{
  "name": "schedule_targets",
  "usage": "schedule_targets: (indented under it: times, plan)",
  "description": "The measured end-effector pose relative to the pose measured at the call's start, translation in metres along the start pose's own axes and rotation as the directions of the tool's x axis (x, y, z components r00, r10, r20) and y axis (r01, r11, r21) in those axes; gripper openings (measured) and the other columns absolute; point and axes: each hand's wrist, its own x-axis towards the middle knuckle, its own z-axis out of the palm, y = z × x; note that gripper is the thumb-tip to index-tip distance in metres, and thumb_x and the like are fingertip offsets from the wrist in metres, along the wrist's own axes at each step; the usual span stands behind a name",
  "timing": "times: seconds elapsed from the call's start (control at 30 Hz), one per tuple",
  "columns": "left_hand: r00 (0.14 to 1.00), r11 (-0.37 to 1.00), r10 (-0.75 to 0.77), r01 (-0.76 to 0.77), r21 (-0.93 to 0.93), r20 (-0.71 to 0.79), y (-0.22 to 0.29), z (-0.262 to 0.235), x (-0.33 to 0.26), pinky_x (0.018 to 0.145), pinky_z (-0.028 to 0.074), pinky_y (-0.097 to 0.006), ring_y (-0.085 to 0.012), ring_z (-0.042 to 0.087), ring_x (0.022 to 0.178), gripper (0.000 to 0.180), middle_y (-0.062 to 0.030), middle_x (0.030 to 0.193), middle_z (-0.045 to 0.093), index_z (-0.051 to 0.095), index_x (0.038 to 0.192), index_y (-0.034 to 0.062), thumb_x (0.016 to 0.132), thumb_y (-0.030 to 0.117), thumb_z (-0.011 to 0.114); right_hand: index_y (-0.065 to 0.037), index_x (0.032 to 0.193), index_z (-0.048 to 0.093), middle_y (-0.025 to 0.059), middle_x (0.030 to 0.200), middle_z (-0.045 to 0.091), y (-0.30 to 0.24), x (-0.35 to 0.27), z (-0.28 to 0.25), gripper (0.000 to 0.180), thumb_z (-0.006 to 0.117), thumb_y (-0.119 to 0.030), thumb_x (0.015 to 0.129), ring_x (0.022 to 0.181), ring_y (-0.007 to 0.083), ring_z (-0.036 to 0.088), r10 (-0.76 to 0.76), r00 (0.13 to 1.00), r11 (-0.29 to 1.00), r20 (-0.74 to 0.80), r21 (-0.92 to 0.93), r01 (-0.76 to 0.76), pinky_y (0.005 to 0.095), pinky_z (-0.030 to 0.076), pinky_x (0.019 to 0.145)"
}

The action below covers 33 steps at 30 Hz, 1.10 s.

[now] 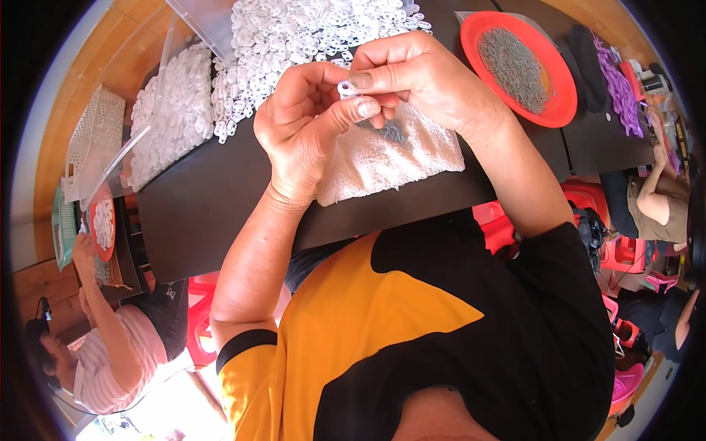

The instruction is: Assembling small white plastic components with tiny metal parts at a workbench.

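Observation:
A small white plastic oval piece with a hole (345,90) sits between my fingertips over the table. My left hand (301,117) is closed around its lower side, thumb against the bent fingers. My right hand (419,81) pinches from the other side with thumb and forefinger; whether those tips also hold a smaller part is too fine to see. Beneath both hands a folded cream towel (368,176) lies on the dark table (220,198). On the towel rests a little heap of thin grey metal parts (390,131), partly covered by my fingers.
A large pile of white plastic pieces (294,29) spreads beyond my hands, with more in a clear container (176,110) at left. A red plate (562,95) of grey metal parts stands at right. Other people sit at both sides, one (118,345) at lower left.

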Motion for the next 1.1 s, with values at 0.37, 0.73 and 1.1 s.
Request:
schedule_targets:
  times: [0.37,0.73,1.1]
  plan:
    - [0.999,1.0,-0.007,0.008,-0.012,0.031,0.002,0.0,0.004,0.067,0.058,-0.029,-0.0198,0.068,0.07,0.021,-0.0134,0.081,0.066,0.056,0.099,-0.0065,0.083,-0.007,0.07,0.0,0.085,0.066,0.0068,0.073,0.066,0.012,0.006,-0.003,0.019,0.065,-0.018,0.09,0.06,0.0148,0.064,-0.006,0.996,0.985,0.084,0.172,-0.009,0.0224,0.048,0.055]
    - [1.0,0.999,0.014,-0.015,-0.05,-0.02,-0.017,-0.001,0.005,0.068,0.055,-0.025,-0.0124,0.064,0.073,0.024,-0.0081,0.086,0.065,0.057,0.1,-0.0027,0.081,-0.006,0.073,0.001,0.085,0.064,0.0031,0.07,0.061,0.012,0.007,-0.006,0.024,0.059,-0.02,0.095,0.061,0.0102,0.061,0.027,0.997,0.991,0.073,0.129,-0.036,0.0216,0.046,0.056]
    - [0.995,0.992,0.022,-0.01,0.125,-0.101,-0.013,-0.004,0.007,0.072,0.052,-0.021,-0.0075,0.062,0.076,0.026,-0.0039,0.084,0.066,0.061,0.1,-0.0011,0.079,-0.005,0.075,0.0,0.078,0.066,0.0024,0.06,0.055,0.003,0.005,-0.011,0.024,0.064,-0.02,0.091,0.054,0.0091,0.053,-0.124,0.992,0.98,-0.028,-0.161,0.118,0.0249,0.047,0.055]
